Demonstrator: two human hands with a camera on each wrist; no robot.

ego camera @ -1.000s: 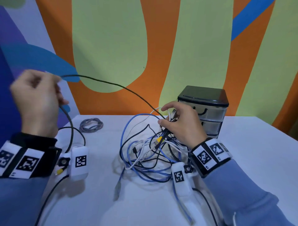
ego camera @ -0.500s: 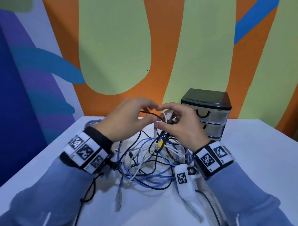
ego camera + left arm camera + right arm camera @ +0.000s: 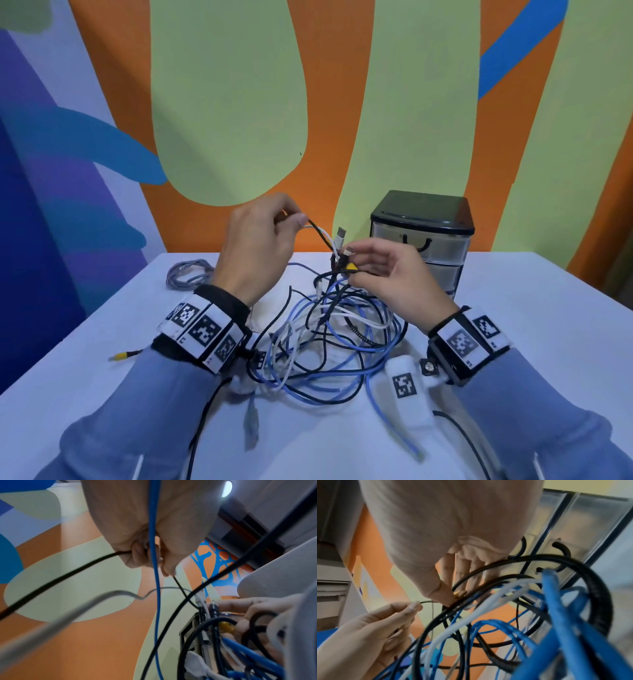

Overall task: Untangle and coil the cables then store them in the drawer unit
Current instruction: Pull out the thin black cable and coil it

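Two hands are in view, the left hand (image 3: 255, 246) and the right hand (image 3: 394, 274), each wearing one marker band, so two wrist bands (image 3: 205, 330) in all. One drawer unit (image 3: 423, 236) stands on the one surface (image 3: 534, 325), with three drawers showing in its front. There is one tangle of cables (image 3: 329, 329) holding blue, black and white strands too interwoven to count, one separate coiled grey cable (image 3: 186, 275), two yellow plugs (image 3: 350, 268) and two white tagged blocks (image 3: 407, 390).

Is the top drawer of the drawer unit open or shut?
Shut. The top drawer sits flush with the front of the drawer unit; its black handle is untouched.
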